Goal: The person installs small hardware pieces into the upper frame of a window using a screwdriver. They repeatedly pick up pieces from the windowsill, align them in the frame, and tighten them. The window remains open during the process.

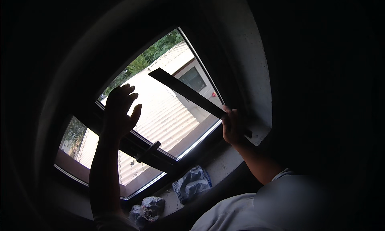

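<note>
My right hand (pixel 231 125) is closed around one end of a long, flat dark strip (pixel 188 94), whose exact kind I cannot make out. The strip slants up and to the left across the window pane (pixel 160 118), and its short lower end sticks out below my hand. Raised in front of the window's left part, my left hand (pixel 121 110) is dark against the light, fingers apart and nothing in it. A window handle (pixel 148 152) juts from the dark frame bar below and to the right of that hand.
On the sill (pixel 224 167) lie a crumpled plastic bag (pixel 193 184) and a clear plastic bundle (pixel 150 209). A narrower pane (pixel 78 144) is at the left. Outside are a corrugated light roof (pixel 156 106) and trees (pixel 140 62). The surrounding wall is mostly in darkness.
</note>
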Demonstrator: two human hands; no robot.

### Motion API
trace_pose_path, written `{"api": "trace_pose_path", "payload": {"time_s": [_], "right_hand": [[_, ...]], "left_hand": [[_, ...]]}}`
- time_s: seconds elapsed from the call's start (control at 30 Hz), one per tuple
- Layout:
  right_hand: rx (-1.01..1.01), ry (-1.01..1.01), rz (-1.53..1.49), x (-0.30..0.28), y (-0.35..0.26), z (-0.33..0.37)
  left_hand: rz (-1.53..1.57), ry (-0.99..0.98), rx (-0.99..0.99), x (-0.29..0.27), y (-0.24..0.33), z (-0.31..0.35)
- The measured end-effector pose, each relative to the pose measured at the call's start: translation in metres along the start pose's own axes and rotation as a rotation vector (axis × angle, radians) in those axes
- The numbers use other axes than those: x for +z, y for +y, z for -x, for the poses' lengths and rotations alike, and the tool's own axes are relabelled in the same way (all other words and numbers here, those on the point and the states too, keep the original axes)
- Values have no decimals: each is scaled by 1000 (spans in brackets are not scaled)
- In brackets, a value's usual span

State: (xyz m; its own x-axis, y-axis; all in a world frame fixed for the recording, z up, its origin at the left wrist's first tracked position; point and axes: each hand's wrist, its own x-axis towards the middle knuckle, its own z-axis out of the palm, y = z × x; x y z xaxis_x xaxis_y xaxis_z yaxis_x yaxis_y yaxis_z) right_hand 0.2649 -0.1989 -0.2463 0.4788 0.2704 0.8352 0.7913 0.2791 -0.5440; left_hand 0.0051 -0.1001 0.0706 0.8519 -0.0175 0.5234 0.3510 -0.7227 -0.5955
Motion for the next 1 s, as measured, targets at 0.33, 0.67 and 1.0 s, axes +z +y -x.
{"api": "trace_pose_path", "payload": {"time_s": [0.33,0.67,1.0], "right_hand": [[242,-461,-491,69,-78,-13],[552,-844,-999,171,-134,-20],[-127,-534,-638,158,-155,23]], "left_hand": [[-133,410,-406,1,-71,100],[-73,548,-287,-5,-59,89],[-259,515,-390,9,-69,106]]}}
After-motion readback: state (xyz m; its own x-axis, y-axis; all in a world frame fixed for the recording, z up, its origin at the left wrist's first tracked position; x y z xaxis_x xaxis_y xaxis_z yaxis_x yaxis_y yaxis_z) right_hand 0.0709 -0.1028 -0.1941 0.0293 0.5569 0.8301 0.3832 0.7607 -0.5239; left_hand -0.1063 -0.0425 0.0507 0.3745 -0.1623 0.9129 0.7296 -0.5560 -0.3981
